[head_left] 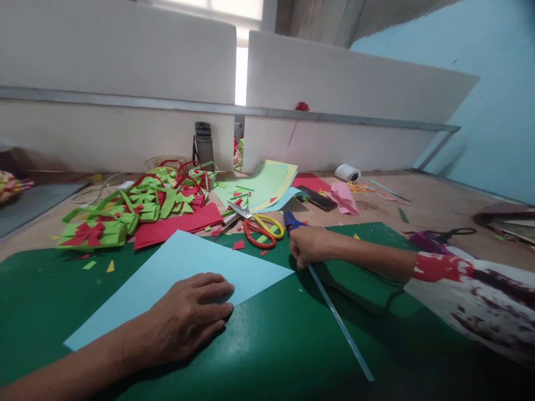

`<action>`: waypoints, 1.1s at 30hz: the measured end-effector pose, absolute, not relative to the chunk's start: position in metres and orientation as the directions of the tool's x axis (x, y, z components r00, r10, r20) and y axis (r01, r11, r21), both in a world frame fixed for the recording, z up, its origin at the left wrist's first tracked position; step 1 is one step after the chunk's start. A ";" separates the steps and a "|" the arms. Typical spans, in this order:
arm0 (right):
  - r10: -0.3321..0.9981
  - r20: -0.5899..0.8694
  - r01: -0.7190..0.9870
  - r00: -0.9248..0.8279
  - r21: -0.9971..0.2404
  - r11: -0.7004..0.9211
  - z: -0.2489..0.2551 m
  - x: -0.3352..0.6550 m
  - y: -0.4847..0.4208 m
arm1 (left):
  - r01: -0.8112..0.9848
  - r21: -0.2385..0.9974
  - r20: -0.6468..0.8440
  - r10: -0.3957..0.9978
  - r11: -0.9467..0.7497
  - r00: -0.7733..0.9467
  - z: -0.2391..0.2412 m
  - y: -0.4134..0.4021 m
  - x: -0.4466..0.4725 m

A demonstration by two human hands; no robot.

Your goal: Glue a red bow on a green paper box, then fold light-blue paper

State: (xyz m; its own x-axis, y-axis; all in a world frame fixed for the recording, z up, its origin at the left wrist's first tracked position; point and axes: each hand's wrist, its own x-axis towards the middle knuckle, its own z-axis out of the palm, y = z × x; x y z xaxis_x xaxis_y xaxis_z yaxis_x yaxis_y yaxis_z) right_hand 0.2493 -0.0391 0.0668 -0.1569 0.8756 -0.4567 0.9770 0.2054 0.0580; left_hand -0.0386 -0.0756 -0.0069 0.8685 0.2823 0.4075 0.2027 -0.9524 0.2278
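A light blue sheet of paper (184, 262) lies on a green mat (267, 345), one corner pointing right. My left hand (184, 317) rests flat over its lower edge, fingers stretched out. At the sheet's right corner, my right hand (307, 247) is closed around what looks like a blue glue gun (292, 220), mostly hidden by the hand. From under that hand a long clear glue stick (340, 320) runs toward the lower right. Just left of the gun are scissors (259, 228) with red and yellow handles.
Small green and red paper baskets (142, 203) are heaped at the back left, with red paper (184, 223) before them. Behind the scissors lie coloured sheets (254, 186) and a dark phone (317, 199). A bottle (204, 146) and a white roll (346, 172) stand near the boards.
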 end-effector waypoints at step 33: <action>0.798 -0.246 0.807 -0.551 -0.400 0.434 0.024 0.215 -0.062 | 0.242 0.331 0.288 0.342 -0.912 0.895 -0.003 -0.079 -0.111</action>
State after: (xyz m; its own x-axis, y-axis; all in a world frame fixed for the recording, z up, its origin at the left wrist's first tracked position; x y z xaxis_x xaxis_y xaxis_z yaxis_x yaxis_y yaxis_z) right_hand 0.2151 -0.0619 0.0235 -0.5506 0.7976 -0.2465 0.8074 0.4338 -0.3999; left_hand -0.1109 -0.0790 -0.0030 0.8946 0.3418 0.2879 0.2418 -0.9120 0.3314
